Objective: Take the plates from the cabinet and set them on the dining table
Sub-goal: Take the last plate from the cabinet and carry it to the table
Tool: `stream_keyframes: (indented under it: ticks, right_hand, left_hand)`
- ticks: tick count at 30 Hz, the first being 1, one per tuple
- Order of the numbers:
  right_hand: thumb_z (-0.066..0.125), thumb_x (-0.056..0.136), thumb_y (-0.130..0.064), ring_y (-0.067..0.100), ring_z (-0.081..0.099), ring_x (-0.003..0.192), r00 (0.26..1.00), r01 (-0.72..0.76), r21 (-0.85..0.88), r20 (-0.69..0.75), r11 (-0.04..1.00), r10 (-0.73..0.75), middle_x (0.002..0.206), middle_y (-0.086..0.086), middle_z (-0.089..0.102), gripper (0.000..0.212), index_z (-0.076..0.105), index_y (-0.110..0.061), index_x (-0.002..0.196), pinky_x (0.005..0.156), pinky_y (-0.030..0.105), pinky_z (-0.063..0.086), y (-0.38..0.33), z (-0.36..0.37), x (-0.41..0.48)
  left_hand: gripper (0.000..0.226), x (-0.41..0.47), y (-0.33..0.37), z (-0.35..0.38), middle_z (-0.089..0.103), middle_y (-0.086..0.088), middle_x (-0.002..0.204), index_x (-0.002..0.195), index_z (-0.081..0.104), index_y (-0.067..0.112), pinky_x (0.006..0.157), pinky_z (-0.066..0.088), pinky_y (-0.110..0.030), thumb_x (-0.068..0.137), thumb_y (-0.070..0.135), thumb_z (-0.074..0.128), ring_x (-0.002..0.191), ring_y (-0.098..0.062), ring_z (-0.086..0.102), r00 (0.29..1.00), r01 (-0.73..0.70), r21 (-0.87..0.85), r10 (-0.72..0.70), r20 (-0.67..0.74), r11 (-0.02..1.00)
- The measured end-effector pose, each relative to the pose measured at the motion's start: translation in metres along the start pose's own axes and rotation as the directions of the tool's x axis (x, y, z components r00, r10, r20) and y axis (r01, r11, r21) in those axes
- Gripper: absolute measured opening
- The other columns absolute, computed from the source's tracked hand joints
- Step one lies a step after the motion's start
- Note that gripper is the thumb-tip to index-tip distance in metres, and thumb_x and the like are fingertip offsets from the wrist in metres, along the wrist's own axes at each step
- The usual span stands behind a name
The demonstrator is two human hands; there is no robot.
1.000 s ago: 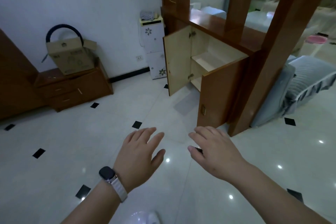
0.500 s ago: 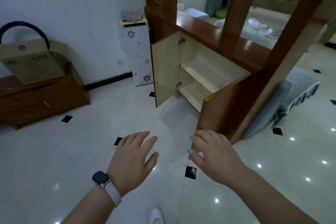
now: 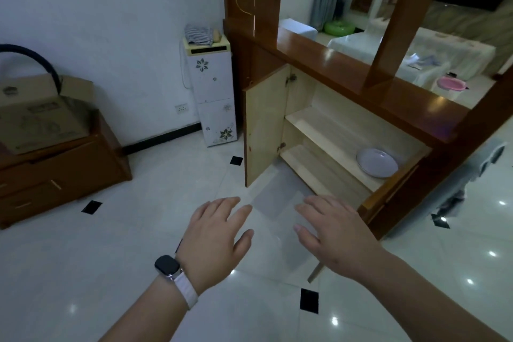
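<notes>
A wooden cabinet (image 3: 361, 78) stands ahead with both doors swung open, the left door (image 3: 263, 125) facing me. Inside are two pale shelves. A white plate (image 3: 377, 161) lies on the upper shelf at its right end, near the front edge. My left hand (image 3: 215, 239), with a watch on its wrist, and my right hand (image 3: 333, 233) hover side by side over the floor in front of the cabinet, fingers spread and holding nothing. Both are below and left of the plate.
A white floral water dispenser (image 3: 212, 97) stands against the wall left of the cabinet. A low wooden drawer unit (image 3: 63, 175) with a cardboard box (image 3: 39, 114) on it is at the far left. Glossy white tile floor (image 3: 111, 258) surrounds me.
The view has moved closer to the cabinet and round to its front, so the plate on the shelf now shows. Both hands stay open and stretched forward.
</notes>
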State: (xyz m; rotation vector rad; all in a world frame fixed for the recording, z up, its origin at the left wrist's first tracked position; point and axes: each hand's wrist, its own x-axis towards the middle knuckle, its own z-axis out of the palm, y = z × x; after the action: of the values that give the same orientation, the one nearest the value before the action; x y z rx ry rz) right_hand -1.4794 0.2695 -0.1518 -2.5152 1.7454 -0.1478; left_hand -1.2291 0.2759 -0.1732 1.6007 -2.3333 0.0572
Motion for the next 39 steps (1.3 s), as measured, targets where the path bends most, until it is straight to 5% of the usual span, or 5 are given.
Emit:
stream_keyframes:
  ticks: [10, 24, 29, 39]
  right_hand:
    - [0.038, 0.09, -0.049, 0.018, 0.061, 0.104, 0.998, -0.057, 0.006, -0.036, 0.998, 0.058, 0.117, -0.003, 0.065, 0.046, 0.065, -0.023, 0.116, 0.084, 0.036, 0.048, 0.046, 0.018, 0.091]
    - [0.044, 0.087, -0.048, 0.021, 0.061, 0.105, 0.996, -0.089, 0.088, -0.01, 0.992, 0.09, 0.114, -0.003, 0.065, 0.041, 0.066, -0.025, 0.113, 0.083, 0.037, 0.048, 0.145, 0.045, 0.284]
    - [0.042, 0.088, -0.051, 0.019, 0.061, 0.103, 0.986, -0.164, 0.098, 0.004, 0.982, 0.165, 0.114, -0.004, 0.065, 0.043, 0.066, -0.026, 0.113, 0.083, 0.036, 0.047, 0.185, 0.033, 0.322]
    - [0.013, 0.087, -0.059, 0.015, 0.042, 0.128, 0.927, -0.375, 0.148, 0.037, 0.915, 0.374, 0.139, -0.008, 0.049, 0.067, 0.049, -0.03, 0.136, 0.104, 0.036, 0.031, 0.242, 0.024, 0.327]
  left_hand:
    - [0.046, 0.087, -0.055, 0.028, 0.064, -0.004, 0.123, 0.122, 0.063, 0.021, 0.095, 0.046, -0.04, 0.088, 0.046, 0.045, 0.109, -0.024, 0.06, 0.998, -0.007, 0.015, 0.006, 0.058, 1.0]
    - [0.045, 0.298, -0.113, 0.078, 0.063, -0.004, 0.125, 0.123, 0.062, 0.023, 0.096, 0.046, -0.043, 0.089, 0.047, 0.044, 0.111, -0.025, 0.059, 0.985, -0.031, 0.083, 0.017, 0.172, 0.996]
    - [0.046, 0.365, -0.113, 0.088, 0.064, -0.003, 0.124, 0.124, 0.06, 0.025, 0.094, 0.049, -0.045, 0.09, 0.049, 0.04, 0.111, -0.025, 0.061, 0.981, -0.098, 0.104, 0.078, 0.18, 0.99]
    - [0.04, 0.472, -0.087, 0.131, 0.065, -0.005, 0.114, 0.113, 0.064, 0.021, 0.085, 0.048, -0.039, 0.086, 0.045, 0.047, 0.101, -0.027, 0.061, 0.923, -0.354, 0.025, 0.345, 0.17, 0.935]
